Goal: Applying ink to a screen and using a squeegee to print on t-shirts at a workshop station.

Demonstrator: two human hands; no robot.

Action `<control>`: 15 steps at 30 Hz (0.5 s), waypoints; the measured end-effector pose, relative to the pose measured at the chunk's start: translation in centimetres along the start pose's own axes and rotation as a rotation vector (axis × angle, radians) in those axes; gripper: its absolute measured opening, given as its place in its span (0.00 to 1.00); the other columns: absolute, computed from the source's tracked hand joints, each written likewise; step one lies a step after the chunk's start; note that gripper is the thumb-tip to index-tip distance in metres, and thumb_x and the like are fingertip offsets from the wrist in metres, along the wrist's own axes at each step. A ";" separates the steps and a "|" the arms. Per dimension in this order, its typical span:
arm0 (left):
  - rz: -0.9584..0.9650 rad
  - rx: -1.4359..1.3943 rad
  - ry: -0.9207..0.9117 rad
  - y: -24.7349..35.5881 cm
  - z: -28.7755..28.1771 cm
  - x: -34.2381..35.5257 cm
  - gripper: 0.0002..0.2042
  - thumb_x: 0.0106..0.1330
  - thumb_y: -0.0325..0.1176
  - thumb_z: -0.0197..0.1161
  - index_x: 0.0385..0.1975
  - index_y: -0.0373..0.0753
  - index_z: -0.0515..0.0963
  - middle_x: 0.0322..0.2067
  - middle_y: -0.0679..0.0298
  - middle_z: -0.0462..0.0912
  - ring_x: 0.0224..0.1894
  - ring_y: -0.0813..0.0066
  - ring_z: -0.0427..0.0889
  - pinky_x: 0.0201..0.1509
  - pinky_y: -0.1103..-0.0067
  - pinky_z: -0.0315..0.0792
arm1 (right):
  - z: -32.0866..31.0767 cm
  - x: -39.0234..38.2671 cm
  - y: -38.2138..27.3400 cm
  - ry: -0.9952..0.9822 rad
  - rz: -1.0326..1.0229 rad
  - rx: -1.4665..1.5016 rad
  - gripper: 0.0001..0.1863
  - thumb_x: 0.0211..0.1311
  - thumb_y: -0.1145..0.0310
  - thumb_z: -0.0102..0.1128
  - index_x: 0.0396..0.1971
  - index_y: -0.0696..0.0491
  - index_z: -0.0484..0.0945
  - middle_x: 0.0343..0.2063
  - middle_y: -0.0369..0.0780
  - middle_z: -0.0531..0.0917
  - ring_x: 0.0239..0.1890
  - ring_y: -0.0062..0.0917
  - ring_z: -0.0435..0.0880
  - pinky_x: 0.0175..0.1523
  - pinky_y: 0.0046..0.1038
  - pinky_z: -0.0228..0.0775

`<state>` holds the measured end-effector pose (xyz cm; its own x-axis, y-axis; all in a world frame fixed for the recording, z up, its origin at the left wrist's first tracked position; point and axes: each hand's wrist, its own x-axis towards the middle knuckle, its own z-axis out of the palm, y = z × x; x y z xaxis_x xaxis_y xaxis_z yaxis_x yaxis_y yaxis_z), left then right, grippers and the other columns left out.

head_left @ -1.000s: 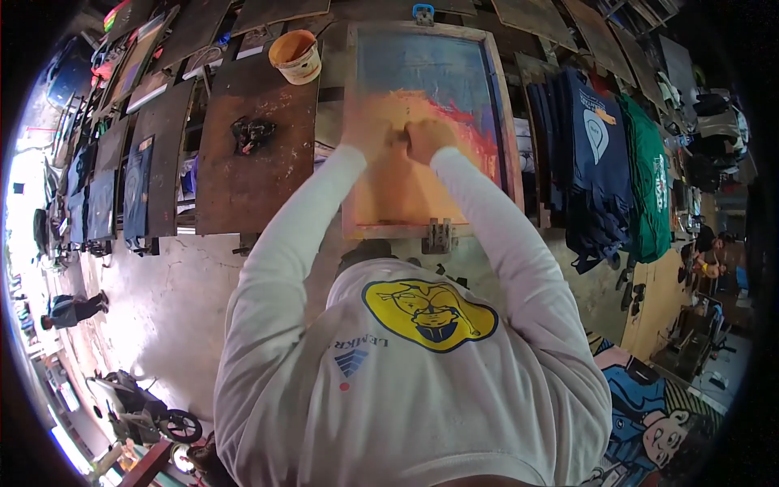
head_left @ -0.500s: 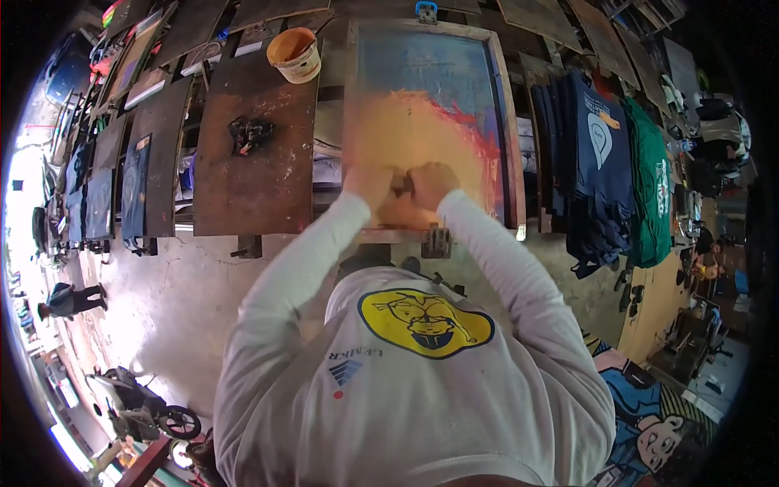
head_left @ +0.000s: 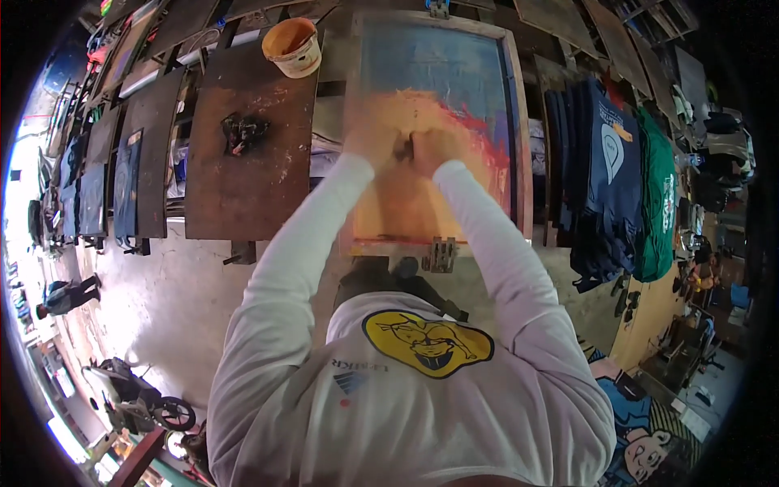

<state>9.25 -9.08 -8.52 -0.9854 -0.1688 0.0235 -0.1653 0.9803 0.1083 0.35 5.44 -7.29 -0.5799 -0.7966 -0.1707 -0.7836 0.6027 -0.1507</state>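
A wooden-framed printing screen (head_left: pixel 438 73) lies in front of me, its mesh blue at the far end and smeared with orange and red below. Both hands are close together over the orange area. My left hand (head_left: pixel 373 144) is blurred, with its fingers curled inward. Closed like a fist, my right hand (head_left: pixel 436 151) is beside it. Between them shows a small dark patch (head_left: pixel 403 146), too smeared to name, so what they grip cannot be told. A metal hinge clamp (head_left: pixel 441 255) holds the near edge of the frame, and a blue clamp (head_left: pixel 438 8) is at its far edge.
Left of the screen, a brown board (head_left: pixel 251 191) carries an orange-stained bucket (head_left: pixel 292 49) and a crumpled black bundle (head_left: pixel 243 132). Dark blue shirts (head_left: pixel 604 162) and a green shirt (head_left: pixel 657 195) hang over boards at right. A motorbike (head_left: pixel 138 398) stands lower left.
Both hands have moved away from me up the screen, from near its close edge, staying together. The view has shifted slightly. More orange mesh shows below them.
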 end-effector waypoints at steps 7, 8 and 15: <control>-0.030 -0.231 -0.098 4.9 -0.1 -9.9 0.18 0.56 0.45 0.66 0.43 0.44 0.82 0.39 0.56 0.86 0.42 0.57 0.85 0.47 0.64 0.79 | 0.5 -9.7 -2.2 -0.090 -0.061 0.068 0.18 0.47 0.57 0.66 0.36 0.51 0.83 0.33 0.48 0.86 0.40 0.43 0.86 0.47 0.42 0.78; -0.042 -0.220 -0.121 4.5 -0.3 -9.0 0.18 0.56 0.45 0.66 0.43 0.44 0.82 0.39 0.56 0.86 0.42 0.57 0.85 0.47 0.64 0.79 | -0.1 -8.6 -1.9 -0.076 -0.068 0.055 0.18 0.47 0.57 0.66 0.36 0.51 0.83 0.33 0.48 0.86 0.40 0.43 0.86 0.47 0.42 0.78; 0.071 -0.065 0.122 -3.3 -4.0 6.2 0.12 0.51 0.48 0.69 0.30 0.49 0.85 0.32 0.57 0.87 0.38 0.56 0.86 0.42 0.62 0.79 | -4.4 6.2 1.1 0.112 -0.005 0.002 0.14 0.52 0.56 0.64 0.32 0.50 0.86 0.34 0.48 0.87 0.39 0.44 0.87 0.47 0.43 0.78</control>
<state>3.86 -13.82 -4.76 -0.9814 -0.1148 0.1536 -0.0889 0.9821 0.1664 -5.10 1.00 -4.22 -0.5974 -0.7997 -0.0604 -0.7861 0.5988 -0.1530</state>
